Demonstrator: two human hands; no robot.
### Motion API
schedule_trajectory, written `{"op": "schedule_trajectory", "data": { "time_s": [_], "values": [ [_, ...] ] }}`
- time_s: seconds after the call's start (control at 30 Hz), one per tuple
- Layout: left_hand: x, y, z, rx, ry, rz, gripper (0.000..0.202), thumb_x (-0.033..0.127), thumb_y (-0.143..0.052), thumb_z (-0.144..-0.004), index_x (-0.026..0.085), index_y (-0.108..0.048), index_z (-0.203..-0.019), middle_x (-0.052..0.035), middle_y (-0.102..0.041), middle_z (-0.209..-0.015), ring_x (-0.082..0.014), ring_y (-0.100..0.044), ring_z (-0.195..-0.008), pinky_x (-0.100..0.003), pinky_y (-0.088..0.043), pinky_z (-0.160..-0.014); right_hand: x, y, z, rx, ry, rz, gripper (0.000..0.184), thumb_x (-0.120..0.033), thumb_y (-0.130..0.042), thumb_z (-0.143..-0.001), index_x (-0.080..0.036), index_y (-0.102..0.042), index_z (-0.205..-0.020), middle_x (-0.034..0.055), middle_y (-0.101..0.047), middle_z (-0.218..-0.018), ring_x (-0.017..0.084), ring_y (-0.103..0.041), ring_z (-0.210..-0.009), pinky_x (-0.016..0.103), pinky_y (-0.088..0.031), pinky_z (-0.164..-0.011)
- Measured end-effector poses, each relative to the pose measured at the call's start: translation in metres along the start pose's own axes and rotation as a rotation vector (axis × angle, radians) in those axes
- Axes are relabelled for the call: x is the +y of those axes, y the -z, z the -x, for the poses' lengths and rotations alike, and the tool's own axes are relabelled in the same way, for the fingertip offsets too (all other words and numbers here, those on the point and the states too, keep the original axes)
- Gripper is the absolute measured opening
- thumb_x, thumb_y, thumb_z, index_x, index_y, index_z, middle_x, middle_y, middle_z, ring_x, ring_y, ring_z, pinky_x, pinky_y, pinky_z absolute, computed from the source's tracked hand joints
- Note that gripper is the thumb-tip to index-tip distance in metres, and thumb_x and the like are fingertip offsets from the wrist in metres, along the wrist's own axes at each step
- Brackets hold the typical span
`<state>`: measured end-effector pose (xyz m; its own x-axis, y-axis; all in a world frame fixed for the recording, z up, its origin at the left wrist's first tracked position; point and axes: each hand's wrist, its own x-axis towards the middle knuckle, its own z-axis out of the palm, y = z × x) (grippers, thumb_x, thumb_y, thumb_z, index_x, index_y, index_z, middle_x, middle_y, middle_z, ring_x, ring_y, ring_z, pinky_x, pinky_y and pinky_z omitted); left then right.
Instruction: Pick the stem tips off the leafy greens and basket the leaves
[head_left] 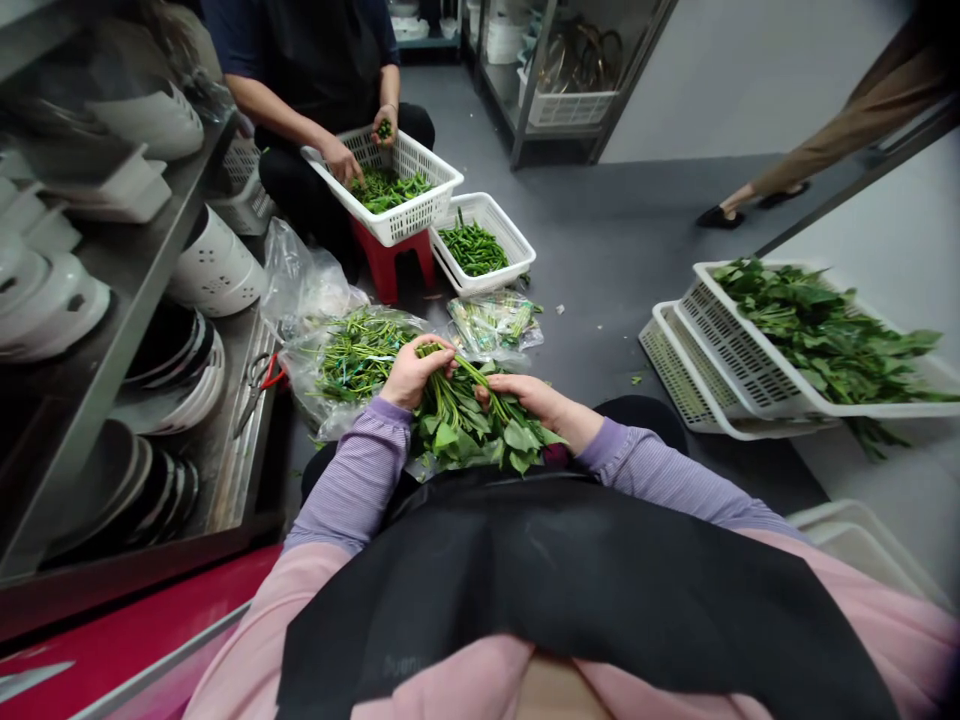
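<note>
Stalks of leafy greens [480,425] lie across my lap, their long stems pointing away from me and their leaves toward my black apron. My left hand [417,372] is closed round the stem ends, thumb on top. Over on the other side, my right hand [538,402] is curled round stems nearer the leaves; its fingertips are partly hidden by the greens. Just beyond my left hand, an open clear plastic bag [300,368] holds a heap of thin green stems [358,350].
Opposite sits a person whose hands are at a white basket of green peppers [409,195] on a red stool [386,262]. More peppers [472,248] fill a floor basket. Stacked baskets with leafy greens [817,320] stand right. Left are shelves of dishes [161,390] and red-handled scissors [259,385].
</note>
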<state>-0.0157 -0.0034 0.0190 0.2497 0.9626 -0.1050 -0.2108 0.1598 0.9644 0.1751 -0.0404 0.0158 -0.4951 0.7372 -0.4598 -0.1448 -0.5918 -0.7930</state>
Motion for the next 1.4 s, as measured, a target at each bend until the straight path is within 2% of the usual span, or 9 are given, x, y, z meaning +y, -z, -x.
{"op": "schedule_trajectory", "data": {
  "time_s": [0.17,0.27,0.43,0.57,0.8,1.03,1.13,1.27,1.4],
  "values": [
    [0.002,0.002,0.0,0.015,-0.093,-0.148,0.024,0.033,-0.068,-0.065,0.014,-0.058,-0.077,-0.0013,-0.061,-0.059,-0.0124,-0.055,-0.053,-0.026,-0.043,-0.057,0.0,-0.002,0.001,-0.111,-0.007,-0.038,0.018,-0.031,-0.059,-0.067,-0.017,-0.048,-0.065,-0.004,-0.045,-0.052,0.008,-0.04,-0.049,0.023,-0.035,-0.052],
    [0.003,-0.008,0.007,0.074,-0.163,-0.28,0.022,0.034,-0.066,-0.067,0.016,-0.058,-0.075,-0.0024,-0.061,-0.062,-0.0141,-0.055,-0.056,-0.027,-0.043,-0.06,0.003,-0.003,-0.002,0.058,0.084,0.026,0.019,-0.029,-0.058,-0.065,-0.019,-0.042,-0.06,-0.0079,-0.029,-0.046,0.005,-0.024,-0.043,0.022,-0.026,-0.046],
    [-0.003,-0.037,0.028,0.072,-0.331,-0.559,0.015,0.03,-0.07,-0.062,0.02,-0.064,-0.071,-0.0065,-0.064,-0.077,-0.0199,-0.057,-0.08,-0.03,-0.041,-0.079,0.013,-0.004,-0.015,0.398,0.155,0.078,0.024,-0.031,-0.05,-0.066,-0.022,-0.03,-0.057,-0.0058,-0.026,-0.047,0.008,-0.022,-0.045,0.024,-0.022,-0.045],
    [-0.002,-0.039,0.031,0.177,-0.322,-0.49,0.013,0.03,-0.067,-0.064,0.019,-0.063,-0.07,-0.0047,-0.063,-0.072,-0.0172,-0.056,-0.072,-0.029,-0.042,-0.074,0.01,0.0,-0.012,0.371,0.275,0.443,0.021,-0.032,-0.035,-0.074,-0.023,-0.028,-0.056,-0.0033,-0.024,-0.047,0.012,-0.025,-0.046,0.027,-0.026,-0.049],
    [-0.002,0.005,-0.002,0.342,-0.08,-0.15,0.016,0.027,-0.066,-0.061,0.014,-0.056,-0.065,0.0022,-0.054,-0.05,-0.0102,-0.05,-0.046,-0.023,-0.041,-0.051,-0.006,0.001,0.02,0.061,0.555,1.117,0.018,-0.033,-0.048,-0.072,-0.02,-0.047,-0.059,0.0001,-0.044,-0.055,0.012,-0.036,-0.055,0.027,-0.029,-0.06],
    [-0.003,0.083,-0.026,0.788,0.111,-0.19,0.022,0.021,-0.068,-0.059,0.01,-0.056,-0.075,-0.0023,-0.058,-0.057,-0.011,-0.052,-0.048,-0.024,-0.042,-0.049,0.006,0.032,0.013,0.311,0.182,0.369,0.03,-0.045,-0.058,-0.069,-0.017,-0.054,-0.078,-0.0058,-0.04,-0.05,0.008,-0.032,-0.046,0.023,-0.025,-0.049],
    [0.003,0.084,-0.019,0.593,0.105,-0.142,0.03,0.027,-0.072,-0.058,0.01,-0.058,-0.077,-0.0028,-0.06,-0.06,-0.0108,-0.053,-0.049,-0.024,-0.042,-0.049,0.001,0.039,0.014,0.379,0.182,0.25,0.034,-0.038,-0.066,-0.062,-0.015,-0.059,-0.086,-0.0064,-0.043,-0.049,0.007,-0.032,-0.045,0.023,-0.025,-0.048],
    [0.008,0.045,-0.008,0.084,0.123,0.1,0.038,0.039,-0.074,-0.058,0.013,-0.057,-0.079,-0.0038,-0.062,-0.07,-0.0123,-0.058,-0.056,-0.026,-0.046,-0.055,-0.018,0.016,0.013,0.379,0.375,0.555,0.026,-0.035,-0.063,-0.066,-0.015,-0.067,-0.082,-0.0007,-0.059,-0.063,0.01,-0.045,-0.055,0.025,-0.035,-0.057],
    [0.004,0.007,-0.001,-0.135,0.13,0.209,0.032,0.038,-0.072,-0.061,0.013,-0.058,-0.074,-0.0058,-0.064,-0.082,-0.0135,-0.06,-0.069,-0.028,-0.049,-0.067,-0.027,-0.018,0.0,0.283,0.472,0.812,0.023,-0.034,-0.063,-0.067,-0.018,-0.07,-0.081,0.0015,-0.067,-0.078,0.015,-0.056,-0.072,0.026,-0.04,-0.073]
  ]
}}
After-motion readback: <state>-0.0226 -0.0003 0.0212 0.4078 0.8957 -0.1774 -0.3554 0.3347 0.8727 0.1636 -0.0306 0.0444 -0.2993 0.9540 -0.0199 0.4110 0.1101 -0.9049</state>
